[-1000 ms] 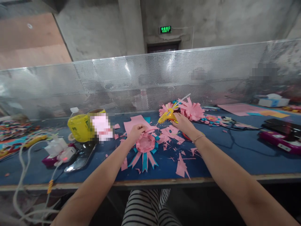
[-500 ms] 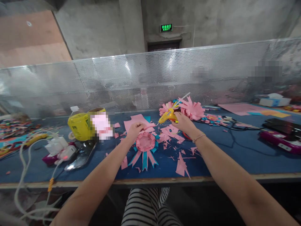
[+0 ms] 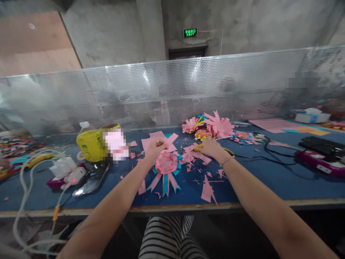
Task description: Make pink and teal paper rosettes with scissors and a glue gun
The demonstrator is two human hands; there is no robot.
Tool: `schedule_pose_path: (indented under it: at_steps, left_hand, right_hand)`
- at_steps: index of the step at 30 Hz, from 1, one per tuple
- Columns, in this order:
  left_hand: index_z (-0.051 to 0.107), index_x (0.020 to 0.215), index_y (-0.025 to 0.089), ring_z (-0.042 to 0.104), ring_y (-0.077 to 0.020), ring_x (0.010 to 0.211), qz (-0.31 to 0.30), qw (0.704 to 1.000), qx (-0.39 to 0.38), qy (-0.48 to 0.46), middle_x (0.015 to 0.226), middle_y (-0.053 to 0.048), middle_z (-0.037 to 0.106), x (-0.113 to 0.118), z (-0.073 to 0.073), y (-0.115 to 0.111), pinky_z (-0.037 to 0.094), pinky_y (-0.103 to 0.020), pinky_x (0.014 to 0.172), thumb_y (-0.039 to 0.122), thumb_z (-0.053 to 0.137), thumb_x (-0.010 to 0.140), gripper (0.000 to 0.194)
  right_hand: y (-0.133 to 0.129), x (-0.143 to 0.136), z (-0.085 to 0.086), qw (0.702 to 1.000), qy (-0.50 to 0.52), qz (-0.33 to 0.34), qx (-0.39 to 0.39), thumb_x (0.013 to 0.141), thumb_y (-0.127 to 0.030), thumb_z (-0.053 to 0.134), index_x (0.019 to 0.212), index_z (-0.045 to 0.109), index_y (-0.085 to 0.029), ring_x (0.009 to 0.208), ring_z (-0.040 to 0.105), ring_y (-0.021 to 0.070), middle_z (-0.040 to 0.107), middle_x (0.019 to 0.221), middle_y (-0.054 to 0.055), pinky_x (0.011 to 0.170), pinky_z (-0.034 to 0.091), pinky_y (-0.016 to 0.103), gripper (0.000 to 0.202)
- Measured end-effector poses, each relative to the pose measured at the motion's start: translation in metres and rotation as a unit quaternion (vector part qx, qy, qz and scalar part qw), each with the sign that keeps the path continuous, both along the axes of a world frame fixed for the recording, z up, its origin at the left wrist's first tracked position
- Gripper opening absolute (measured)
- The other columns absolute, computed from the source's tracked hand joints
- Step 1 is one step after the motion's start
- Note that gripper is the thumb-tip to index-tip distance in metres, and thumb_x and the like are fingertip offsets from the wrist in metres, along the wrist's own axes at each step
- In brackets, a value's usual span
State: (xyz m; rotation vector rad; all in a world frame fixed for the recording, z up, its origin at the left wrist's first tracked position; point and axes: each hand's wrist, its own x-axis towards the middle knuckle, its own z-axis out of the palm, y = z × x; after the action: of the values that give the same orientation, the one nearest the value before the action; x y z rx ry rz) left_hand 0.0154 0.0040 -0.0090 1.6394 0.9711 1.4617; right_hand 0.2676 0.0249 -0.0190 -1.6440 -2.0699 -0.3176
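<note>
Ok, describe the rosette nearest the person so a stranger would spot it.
On the blue table, look just nearer than the left hand. The rosette there has a ruffled pink ring. Unlike the paper flowers farther back, its pink-and-blue tails fan toward the table's near edge.

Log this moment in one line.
left hand: pinching pink paper strip | right hand: at yellow glue gun, grip unclear | pink-and-blue paper rosette: on blue tabletop, tails towards wearer

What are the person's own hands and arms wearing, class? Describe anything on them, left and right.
The left hand has no glove, and no sleeve or band shows on its wrist or forearm. The right hand is also gloveless and its forearm sleeveless, but a thin bracelet circles the wrist.
</note>
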Motion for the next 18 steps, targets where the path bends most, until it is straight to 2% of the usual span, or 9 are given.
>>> schedule_pose_path:
  at_steps: [2, 4, 6, 9, 12, 18]
  left_hand:
    - [0.054, 0.063, 0.014, 0.056, -0.0123, 0.061, -0.005, 1.000, 0.000, 0.003, 0.059, -0.001, 0.058, 0.001, 0.000, 0.000, 0.044, -0.026, 0.064, 0.034, 0.064, 0.058, 0.023]
    - [0.056, 0.064, 0.015, 0.058, -0.0144, 0.065, -0.019, 1.000, -0.003, 0.002, 0.062, -0.002, 0.061, 0.002, -0.001, 0.000, 0.045, -0.028, 0.067, 0.035, 0.064, 0.058, 0.023]
    - [0.056, 0.063, 0.015, 0.059, -0.0148, 0.067, -0.029, 1.000, -0.006, 0.004, 0.064, -0.002, 0.062, 0.003, -0.002, -0.001, 0.045, -0.029, 0.067, 0.034, 0.066, 0.057, 0.022]
    - [0.057, 0.063, 0.015, 0.057, -0.0128, 0.063, -0.040, 0.999, 0.003, 0.011, 0.063, -0.001, 0.061, 0.006, -0.003, -0.002, 0.045, -0.027, 0.064, 0.032, 0.068, 0.056, 0.022]
    - [0.059, 0.065, 0.014, 0.055, -0.0107, 0.061, -0.058, 0.998, 0.011, 0.025, 0.063, -0.001, 0.060, 0.008, -0.003, -0.004, 0.044, -0.025, 0.062, 0.032, 0.067, 0.056, 0.022]
    - [0.059, 0.066, 0.013, 0.053, -0.0100, 0.061, -0.069, 0.996, 0.019, 0.050, 0.064, -0.001, 0.059, 0.012, -0.001, -0.010, 0.042, -0.024, 0.060, 0.032, 0.067, 0.057, 0.022]
  right_hand:
    - [-0.005, -0.020, 0.002, 0.999, 0.042, 0.029, 0.013, 0.067, -0.031, 0.057, 0.086, 0.054, -0.013, 0.096, 0.049, 0.0266, 0.055, 0.095, 0.017, 0.080, 0.037, 0.037, 0.026]
    - [-0.012, -0.041, 0.003, 0.982, 0.128, 0.134, -0.024, 0.069, -0.031, 0.054, 0.084, 0.053, -0.015, 0.088, 0.051, 0.0194, 0.056, 0.089, 0.010, 0.076, 0.039, 0.033, 0.022]
    - [-0.017, -0.059, 0.003, 0.938, 0.257, 0.215, -0.089, 0.069, -0.032, 0.054, 0.086, 0.051, -0.016, 0.076, 0.052, 0.0138, 0.056, 0.083, 0.004, 0.070, 0.042, 0.029, 0.024]
    - [-0.024, -0.078, 0.000, 0.866, 0.397, 0.290, -0.094, 0.070, -0.034, 0.052, 0.084, 0.048, -0.017, 0.070, 0.050, 0.0106, 0.053, 0.078, 0.001, 0.066, 0.042, 0.026, 0.022]
    - [-0.026, -0.085, -0.003, 0.815, 0.473, 0.321, -0.090, 0.070, -0.036, 0.051, 0.078, 0.047, -0.018, 0.064, 0.046, 0.0089, 0.049, 0.071, -0.002, 0.060, 0.040, 0.024, 0.020]
    - [-0.028, -0.087, -0.002, 0.752, 0.555, 0.327, -0.140, 0.064, -0.036, 0.057, 0.076, 0.048, -0.018, 0.062, 0.044, 0.0083, 0.047, 0.069, -0.003, 0.053, 0.036, 0.021, 0.023]
